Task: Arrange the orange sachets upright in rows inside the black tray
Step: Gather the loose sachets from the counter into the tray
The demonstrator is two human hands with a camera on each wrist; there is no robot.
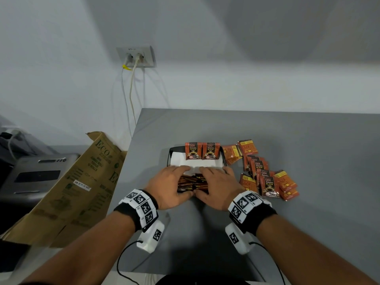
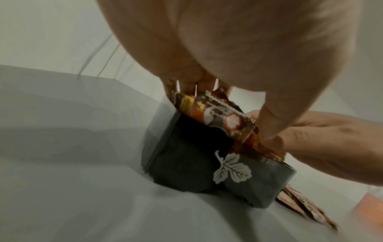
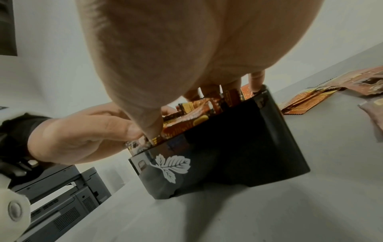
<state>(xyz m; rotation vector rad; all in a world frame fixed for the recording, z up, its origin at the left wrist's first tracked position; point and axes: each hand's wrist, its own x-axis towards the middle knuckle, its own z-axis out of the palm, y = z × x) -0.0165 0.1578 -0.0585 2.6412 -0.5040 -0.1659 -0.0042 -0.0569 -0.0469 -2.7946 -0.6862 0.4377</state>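
A black tray [image 1: 171, 150] with a white leaf mark [image 2: 232, 168] stands on the grey table, lined with white paper [image 1: 178, 160]. Two orange sachets [image 1: 201, 151] stand upright side by side at its far end. In the near part a packed row of orange sachets [image 1: 191, 183] stands on edge. My left hand [image 1: 170, 186] and right hand [image 1: 216, 186] grip this row from both sides, fingers over the far face and thumbs meeting at the near face. In the wrist views the sachet tops [image 2: 217, 114] [image 3: 186, 117] stick up above the tray wall [image 3: 238, 139].
Several loose sachets [image 1: 267, 177] lie scattered on the table right of the tray. A brown cardboard box [image 1: 78, 182] leans at the table's left edge, with a grey printer [image 1: 35, 173] beyond it. Cables hang from a wall socket [image 1: 135, 56].
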